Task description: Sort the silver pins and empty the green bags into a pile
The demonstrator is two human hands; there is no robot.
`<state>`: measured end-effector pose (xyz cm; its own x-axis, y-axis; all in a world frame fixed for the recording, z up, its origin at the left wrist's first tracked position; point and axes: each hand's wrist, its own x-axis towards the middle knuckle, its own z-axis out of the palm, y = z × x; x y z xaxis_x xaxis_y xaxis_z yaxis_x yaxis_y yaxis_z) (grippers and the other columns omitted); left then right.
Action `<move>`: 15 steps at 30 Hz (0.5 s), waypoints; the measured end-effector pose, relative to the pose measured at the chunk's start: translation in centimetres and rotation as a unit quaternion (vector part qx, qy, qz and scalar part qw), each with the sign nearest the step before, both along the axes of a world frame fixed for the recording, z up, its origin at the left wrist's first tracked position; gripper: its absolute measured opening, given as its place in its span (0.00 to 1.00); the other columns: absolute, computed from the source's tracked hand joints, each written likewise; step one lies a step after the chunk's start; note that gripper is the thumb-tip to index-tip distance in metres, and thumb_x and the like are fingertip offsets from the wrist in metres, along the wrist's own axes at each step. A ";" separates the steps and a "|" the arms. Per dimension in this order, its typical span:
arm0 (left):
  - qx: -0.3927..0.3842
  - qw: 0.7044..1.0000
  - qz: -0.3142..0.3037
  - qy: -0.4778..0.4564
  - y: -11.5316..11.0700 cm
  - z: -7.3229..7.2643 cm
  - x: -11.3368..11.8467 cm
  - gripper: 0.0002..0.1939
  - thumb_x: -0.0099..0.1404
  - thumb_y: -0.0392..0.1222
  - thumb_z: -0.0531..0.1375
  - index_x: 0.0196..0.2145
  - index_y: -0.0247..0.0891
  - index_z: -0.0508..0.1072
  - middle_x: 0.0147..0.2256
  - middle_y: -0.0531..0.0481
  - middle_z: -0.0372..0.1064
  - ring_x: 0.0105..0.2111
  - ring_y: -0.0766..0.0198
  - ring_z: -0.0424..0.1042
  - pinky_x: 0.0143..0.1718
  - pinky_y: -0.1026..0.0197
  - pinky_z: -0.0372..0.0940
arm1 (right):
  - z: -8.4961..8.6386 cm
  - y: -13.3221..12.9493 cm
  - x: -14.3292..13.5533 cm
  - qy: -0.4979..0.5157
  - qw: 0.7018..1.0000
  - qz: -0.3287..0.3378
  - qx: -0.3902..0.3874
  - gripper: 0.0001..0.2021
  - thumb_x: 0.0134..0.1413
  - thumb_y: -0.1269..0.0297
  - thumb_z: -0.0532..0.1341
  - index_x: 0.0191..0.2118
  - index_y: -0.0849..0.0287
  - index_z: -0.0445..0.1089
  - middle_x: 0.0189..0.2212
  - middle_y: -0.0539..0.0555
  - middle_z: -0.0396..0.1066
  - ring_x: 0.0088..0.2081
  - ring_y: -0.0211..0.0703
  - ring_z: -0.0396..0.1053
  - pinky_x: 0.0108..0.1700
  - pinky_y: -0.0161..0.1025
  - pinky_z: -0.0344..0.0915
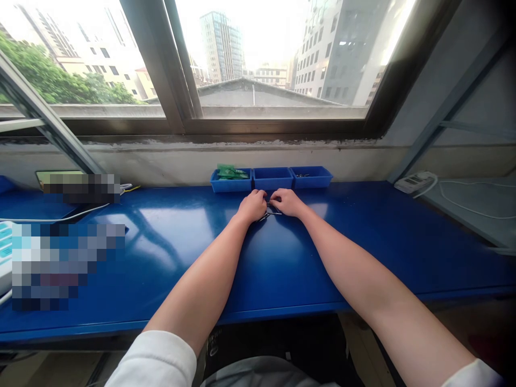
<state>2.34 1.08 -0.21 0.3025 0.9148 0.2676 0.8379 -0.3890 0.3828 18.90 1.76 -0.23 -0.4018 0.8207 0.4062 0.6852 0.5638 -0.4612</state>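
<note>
My left hand (253, 205) and my right hand (287, 202) are close together over the blue tabletop, just in front of a row of blue bins. Both hands have their fingers curled in a pinch, with fingertips facing each other. Whatever lies between the fingertips is too small to name. Thin, shiny metal pieces (274, 213) show on the table beneath and between the hands; their kind cannot be made out. Green plastic packets (231, 172) fill the left bin (231, 186). Small dark metal bits (302, 175) lie in the right bin (312, 183), beside the middle bin (273, 183).
The blue table (282, 269) runs along a wall below a window. A white power strip (415, 181) with a cord sits at the back right. At the left are a white and teal object (5, 252), white cables and blurred-out items. Metal shelf posts rise on both sides.
</note>
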 end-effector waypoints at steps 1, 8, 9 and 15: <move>-0.001 1.000 0.001 0.001 0.0 0.0 0.0 0.18 0.65 0.37 0.46 0.49 0.38 0.68 0.50 0.42 0.65 0.49 0.55 0.66 0.49 0.57 0.62 | 0.0 0.0 0.0 -0.001 1.000 0.001 0.003 0.06 0.49 0.70 0.58 0.28 0.59 0.73 0.30 0.53 0.71 0.34 0.40 0.66 0.39 0.36 0.61; 0.020 1.000 0.000 -0.018 0.0 0.0 0.1 0.17 0.65 0.38 0.46 0.46 0.39 0.70 0.48 0.42 0.66 0.48 0.55 0.67 0.49 0.56 0.62 | 0.0 0.0 -0.3 -0.008 0.999 -0.032 -0.008 0.07 0.52 0.70 0.55 0.29 0.61 0.70 0.30 0.54 0.70 0.32 0.40 0.65 0.35 0.36 0.59; 0.024 1.000 -0.002 -0.018 0.0 0.0 0.1 0.17 0.65 0.38 0.46 0.46 0.39 0.70 0.48 0.43 0.67 0.48 0.55 0.67 0.49 0.56 0.62 | 0.0 0.0 -0.3 -0.006 0.999 -0.033 -0.011 0.07 0.52 0.69 0.55 0.29 0.61 0.70 0.29 0.54 0.70 0.32 0.40 0.65 0.35 0.36 0.59; 0.038 0.999 -0.022 -0.001 0.1 0.1 0.1 0.15 0.62 0.37 0.49 0.40 0.39 0.73 0.43 0.44 0.70 0.44 0.56 0.69 0.46 0.58 0.64 | -0.1 -0.1 -0.2 0.017 0.999 -0.046 -0.002 0.10 0.48 0.65 0.60 0.38 0.60 0.70 0.30 0.53 0.69 0.33 0.41 0.65 0.35 0.36 0.60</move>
